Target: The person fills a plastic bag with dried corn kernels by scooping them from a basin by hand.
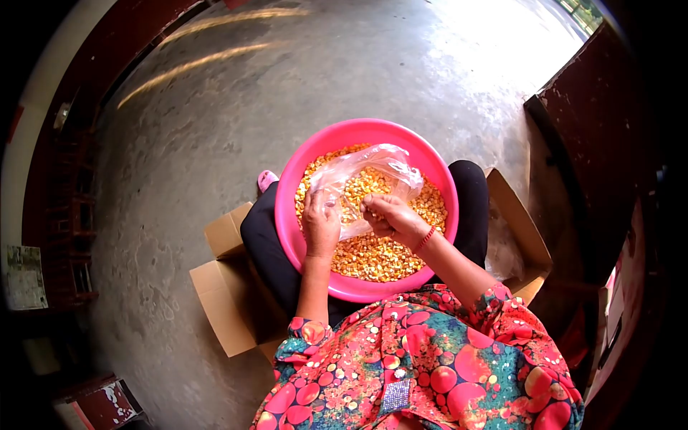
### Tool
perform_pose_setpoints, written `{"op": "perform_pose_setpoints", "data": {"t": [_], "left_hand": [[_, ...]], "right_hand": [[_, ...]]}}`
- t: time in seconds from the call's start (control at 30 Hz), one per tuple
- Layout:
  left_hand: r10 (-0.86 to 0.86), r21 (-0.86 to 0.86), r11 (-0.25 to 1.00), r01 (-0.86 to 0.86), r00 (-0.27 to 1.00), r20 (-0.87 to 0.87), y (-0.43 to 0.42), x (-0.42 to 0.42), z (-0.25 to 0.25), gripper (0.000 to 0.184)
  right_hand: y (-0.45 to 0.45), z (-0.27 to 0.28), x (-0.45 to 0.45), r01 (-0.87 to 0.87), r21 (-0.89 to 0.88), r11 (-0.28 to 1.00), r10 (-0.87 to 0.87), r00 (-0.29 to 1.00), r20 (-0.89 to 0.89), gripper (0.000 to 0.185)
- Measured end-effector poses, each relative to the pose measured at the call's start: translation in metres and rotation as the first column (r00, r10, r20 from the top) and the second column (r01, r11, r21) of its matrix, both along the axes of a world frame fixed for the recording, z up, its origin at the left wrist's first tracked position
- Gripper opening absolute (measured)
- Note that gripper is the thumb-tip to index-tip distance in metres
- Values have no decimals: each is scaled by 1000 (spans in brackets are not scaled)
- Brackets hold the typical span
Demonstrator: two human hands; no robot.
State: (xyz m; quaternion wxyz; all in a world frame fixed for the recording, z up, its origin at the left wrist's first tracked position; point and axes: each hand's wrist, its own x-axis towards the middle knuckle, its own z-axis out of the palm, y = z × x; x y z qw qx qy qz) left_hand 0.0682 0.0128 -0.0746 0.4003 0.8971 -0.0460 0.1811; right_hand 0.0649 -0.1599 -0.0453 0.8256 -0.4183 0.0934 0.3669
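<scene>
A pink basin (437, 158) of yellow corn kernels (376, 258) rests on my lap. Over the kernels lies a clear plastic bag (390, 158), its mouth spread wide, with kernels showing through and inside it. My left hand (320, 226) grips the bag's left edge, fingers pointing away from me. Above the bag's near right part, my right hand (394, 217) is closed in a pinch, thumb against the fingers. What sits between those fingertips is too small to make out. A red bracelet (424, 240) circles the right wrist.
An open cardboard box (222, 301) stands on the floor left of my legs. Another cardboard box (519, 222) at the right holds clear plastic. Grey concrete floor (215, 143) spreads ahead. Dark wooden furniture (595, 107) lines the right side, and stools (75, 215) stand far left.
</scene>
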Motion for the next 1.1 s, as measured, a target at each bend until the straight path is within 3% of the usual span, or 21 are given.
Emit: {"op": "perform_pose_setpoints", "data": {"t": [0.1, 0.17, 0.23, 0.3, 0.4, 0.47, 0.57, 0.67, 0.7, 0.77, 0.8, 0.83, 0.9, 1.03, 1.1], "left_hand": [[-23, -34, 999, 22, 1000, -12, 1, 0, 1, 40], [-21, -38, 999, 22, 1000, 13, -1, 0, 6, 40], [-19, -43, 999, 20, 999, 37, -1, -1, 7, 40], [-16, -23, 1000, 16, 1000, 5, 0, -1, 4, 41], [-9, -12, 1000, 9, 1000, 25, 0, 0, 1, 42], [-15, -17, 1000, 15, 1000, 27, 0, 0, 2, 41], [-13, -13, 1000, 14, 999, 40, 0, 1, -1, 39], [4, 12, 1000, -4, 1000, 23, 1, 1, -5, 37], [14, 28, 1000, -14, 1000, -4, 1, 0, -5, 36], [10, 10, 1000, -10, 1000, -4, 1, 0, -5, 36], [9, -9, 1000, -9, 1000, -3, 0, 0, -4, 35], [5, -7, 1000, -5, 1000, -3, 0, 0, -4, 35], [7, -8, 1000, -7, 1000, -15, 1, 0, -4, 34], [-6, -1, 1000, 6, 999, 35, 1, 1, -4, 33], [-3, -27, 1000, 4, 999, 48, 0, 2, -3, 33]], "right_hand": [[9, -19, 30, 189, 9, 982, -189, 982, 16, 13], [14, -38, 48, 260, -85, 962, -260, 965, 7, 14], [17, -70, 61, 288, -276, 917, -152, 892, 426, 20], [21, -54, 57, 492, -485, 723, 63, 652, 756, 30], [23, -38, 65, 455, -502, 735, 73, 684, 726, 25], [21, -21, 65, 235, -542, 807, 68, 875, 480, 30], [15, -26, 56, 291, -454, 842, 56, 790, 611, 28], [-3, -2, 26, -86, -436, 896, 309, 825, 473, 22], [-9, -1, 15, -231, -451, 862, 436, 790, 430, 20], [-19, -13, -6, -141, -655, 742, 643, 425, 637, 17], [-22, -18, -19, -56, -699, 713, 652, 420, 631, 13], [-26, -27, -27, 142, -787, 601, 721, 328, 610, 12], [-27, -40, -38, 407, -799, 442, 821, 176, 544, 15], [-26, -44, -59, 312, -869, 383, 891, 125, 437, 20], [-25, -46, -64, 235, -865, 443, 889, 6, 457, 21]]}}
